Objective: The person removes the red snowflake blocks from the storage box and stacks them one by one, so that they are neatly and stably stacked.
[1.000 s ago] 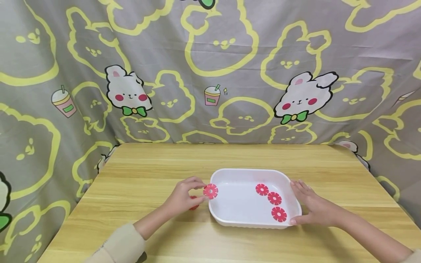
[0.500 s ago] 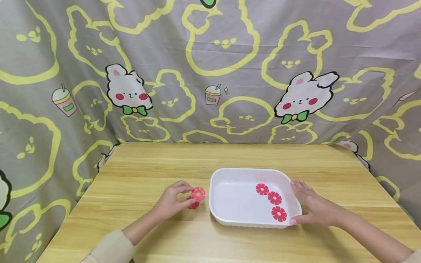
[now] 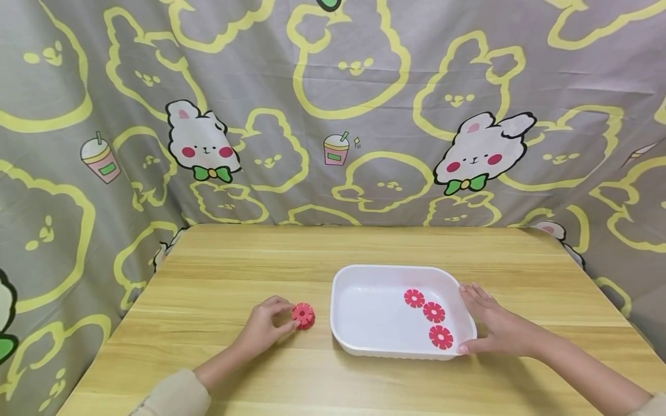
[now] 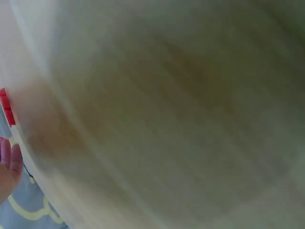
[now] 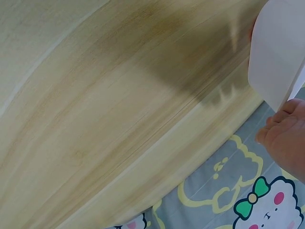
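Near the middle of the table, my left hand (image 3: 263, 326) pinches a red notched disc (image 3: 303, 312) between thumb and fingers. Another red disc lies under it, mostly covered. At the left edge of the left wrist view are the fingers of the hand (image 4: 9, 167) and red pieces (image 4: 7, 108) seen edge-on. To the right, a white tray (image 3: 372, 351) holds three red discs (image 3: 434, 312) along its right side. My right hand (image 3: 496, 329) grips the tray's right end, thumb at the near corner. The right wrist view shows that hand (image 5: 288, 133) at the tray (image 5: 276, 52).
The wooden table (image 3: 250, 254) has a patterned grey curtain (image 3: 270, 86) hanging behind it and at both sides. The tray's left wall stands a short distance to the right of the pinched disc.
My left hand has moved left from the tray's left rim with a red disc, bringing it over the disc on the table. My right hand and the tray have stayed put.
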`<state>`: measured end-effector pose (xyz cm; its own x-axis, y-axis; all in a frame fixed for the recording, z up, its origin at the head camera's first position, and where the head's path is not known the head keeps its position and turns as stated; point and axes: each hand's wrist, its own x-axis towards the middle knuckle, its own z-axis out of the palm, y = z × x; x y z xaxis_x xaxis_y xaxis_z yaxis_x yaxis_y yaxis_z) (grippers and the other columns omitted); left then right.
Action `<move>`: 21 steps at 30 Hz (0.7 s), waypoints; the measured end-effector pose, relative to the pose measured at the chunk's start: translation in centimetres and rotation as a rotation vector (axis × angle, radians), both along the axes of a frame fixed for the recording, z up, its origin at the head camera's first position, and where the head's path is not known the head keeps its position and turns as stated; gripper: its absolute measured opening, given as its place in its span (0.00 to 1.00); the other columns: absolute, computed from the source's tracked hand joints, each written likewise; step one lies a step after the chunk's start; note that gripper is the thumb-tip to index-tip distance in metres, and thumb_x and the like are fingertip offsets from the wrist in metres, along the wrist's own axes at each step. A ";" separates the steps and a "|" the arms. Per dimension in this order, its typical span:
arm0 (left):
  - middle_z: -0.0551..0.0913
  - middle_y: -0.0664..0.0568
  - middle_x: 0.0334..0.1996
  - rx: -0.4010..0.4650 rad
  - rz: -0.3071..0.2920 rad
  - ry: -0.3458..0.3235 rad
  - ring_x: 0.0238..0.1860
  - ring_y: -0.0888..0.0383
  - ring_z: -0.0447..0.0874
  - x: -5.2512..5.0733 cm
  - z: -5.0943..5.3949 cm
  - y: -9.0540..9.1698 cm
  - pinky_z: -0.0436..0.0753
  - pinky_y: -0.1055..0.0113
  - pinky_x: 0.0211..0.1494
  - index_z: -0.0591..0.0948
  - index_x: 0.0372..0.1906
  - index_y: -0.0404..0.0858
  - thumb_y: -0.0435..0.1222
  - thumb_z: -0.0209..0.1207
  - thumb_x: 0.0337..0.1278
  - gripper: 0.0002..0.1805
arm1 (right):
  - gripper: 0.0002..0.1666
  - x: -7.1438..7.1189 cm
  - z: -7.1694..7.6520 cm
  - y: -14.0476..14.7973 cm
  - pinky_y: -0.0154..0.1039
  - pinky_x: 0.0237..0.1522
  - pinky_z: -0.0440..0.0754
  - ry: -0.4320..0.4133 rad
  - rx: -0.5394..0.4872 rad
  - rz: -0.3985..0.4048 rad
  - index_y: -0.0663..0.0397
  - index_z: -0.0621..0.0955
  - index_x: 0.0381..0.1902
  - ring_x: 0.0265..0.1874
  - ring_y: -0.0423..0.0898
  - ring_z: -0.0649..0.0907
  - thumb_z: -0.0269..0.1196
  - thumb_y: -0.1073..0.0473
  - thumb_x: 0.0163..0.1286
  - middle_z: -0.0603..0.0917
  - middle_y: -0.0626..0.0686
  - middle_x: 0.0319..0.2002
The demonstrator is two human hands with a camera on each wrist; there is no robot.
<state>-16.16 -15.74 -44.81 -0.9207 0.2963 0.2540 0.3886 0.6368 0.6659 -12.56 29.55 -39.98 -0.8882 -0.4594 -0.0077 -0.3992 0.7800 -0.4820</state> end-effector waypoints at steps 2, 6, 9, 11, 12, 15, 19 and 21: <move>0.82 0.51 0.36 0.006 -0.001 -0.002 0.40 0.54 0.82 0.0 -0.2 0.0 0.83 0.63 0.47 0.83 0.38 0.31 0.30 0.68 0.41 0.14 | 0.66 0.0 0.0 0.0 0.10 0.51 0.28 0.002 -0.002 0.002 0.75 0.50 0.68 0.66 0.74 0.49 0.70 0.40 0.47 0.51 0.76 0.67; 0.81 0.51 0.35 0.022 -0.009 -0.010 0.38 0.55 0.82 0.1 -0.5 -0.1 0.83 0.67 0.45 0.83 0.37 0.30 0.29 0.68 0.41 0.13 | 0.67 0.0 0.0 0.0 0.09 0.51 0.28 0.005 -0.002 0.006 0.75 0.50 0.68 0.66 0.74 0.49 0.70 0.40 0.47 0.52 0.77 0.67; 0.81 0.52 0.35 0.023 -0.010 -0.004 0.38 0.56 0.81 0.0 -0.6 0.0 0.84 0.68 0.44 0.83 0.37 0.31 0.29 0.68 0.41 0.13 | 0.67 0.0 0.0 0.0 0.09 0.51 0.28 0.007 -0.004 0.005 0.75 0.50 0.68 0.66 0.74 0.48 0.70 0.40 0.47 0.52 0.77 0.67; 0.81 0.52 0.35 0.017 -0.008 0.001 0.38 0.57 0.81 0.0 -0.7 0.0 0.83 0.68 0.44 0.84 0.37 0.31 0.30 0.68 0.41 0.13 | 0.67 0.0 0.0 0.0 0.09 0.51 0.28 0.007 -0.005 0.005 0.75 0.49 0.68 0.67 0.73 0.47 0.70 0.40 0.47 0.51 0.77 0.67; 0.81 0.52 0.35 0.014 -0.006 0.003 0.38 0.57 0.81 0.0 -0.7 0.1 0.83 0.68 0.43 0.84 0.37 0.31 0.30 0.68 0.40 0.13 | 0.67 0.0 0.0 0.0 0.09 0.51 0.27 0.008 -0.006 0.005 0.75 0.49 0.68 0.67 0.73 0.47 0.70 0.40 0.47 0.51 0.77 0.67; 0.81 0.53 0.34 0.003 0.000 0.003 0.37 0.58 0.80 0.0 -0.8 0.1 0.83 0.69 0.42 0.84 0.36 0.32 0.31 0.69 0.40 0.13 | 0.66 0.0 0.0 0.0 0.09 0.52 0.27 0.006 -0.009 0.007 0.75 0.49 0.68 0.67 0.73 0.47 0.70 0.40 0.47 0.51 0.77 0.67; 0.81 0.53 0.34 -0.011 0.013 0.000 0.36 0.59 0.79 0.0 -1.0 0.3 0.82 0.72 0.39 0.84 0.35 0.32 0.31 0.70 0.39 0.12 | 0.66 0.0 0.0 0.0 0.09 0.51 0.27 0.001 -0.009 0.005 0.75 0.49 0.68 0.66 0.74 0.48 0.70 0.40 0.47 0.51 0.77 0.67; 0.81 0.53 0.34 -0.016 0.020 0.000 0.35 0.60 0.78 0.0 -1.0 0.3 0.81 0.73 0.38 0.84 0.34 0.33 0.32 0.70 0.39 0.12 | 0.67 0.0 0.0 0.0 0.09 0.51 0.27 0.000 -0.005 0.004 0.75 0.49 0.68 0.66 0.75 0.48 0.70 0.40 0.47 0.51 0.77 0.67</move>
